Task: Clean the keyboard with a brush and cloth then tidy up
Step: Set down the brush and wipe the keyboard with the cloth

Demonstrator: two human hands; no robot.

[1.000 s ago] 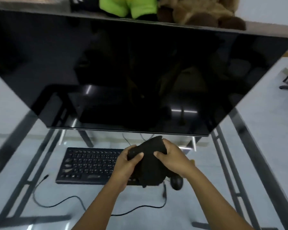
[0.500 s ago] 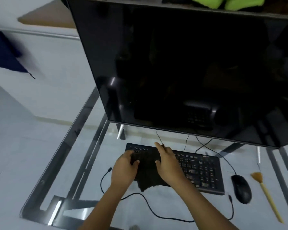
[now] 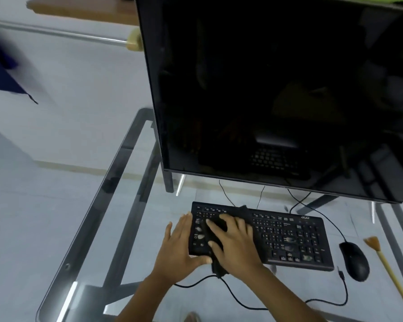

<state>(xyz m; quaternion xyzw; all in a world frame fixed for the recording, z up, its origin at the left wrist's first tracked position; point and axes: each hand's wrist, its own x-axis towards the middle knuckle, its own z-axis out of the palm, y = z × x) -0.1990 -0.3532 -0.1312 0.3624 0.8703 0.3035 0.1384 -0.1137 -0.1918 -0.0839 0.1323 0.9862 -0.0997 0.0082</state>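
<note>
A black keyboard (image 3: 289,238) lies on the glass desk below the monitor. A dark cloth (image 3: 243,212) is spread over the keyboard's left half, and my right hand (image 3: 233,242) presses flat on it with fingers spread. My left hand (image 3: 179,247) grips the keyboard's left end, thumb along its front edge. A brush (image 3: 386,266) with a tan handle and orange bristles lies on the desk at the far right, away from both hands.
A large black monitor (image 3: 277,89) stands just behind the keyboard. A black mouse (image 3: 355,261) sits right of the keyboard, its cable looping along the front. The glass desk (image 3: 126,228) has a metal frame and a rounded left corner.
The cloth, held up in both hands a second ago, now lies pressed on the keyboard's left half. My left hand has let go of it and taken the keyboard's left end.
</note>
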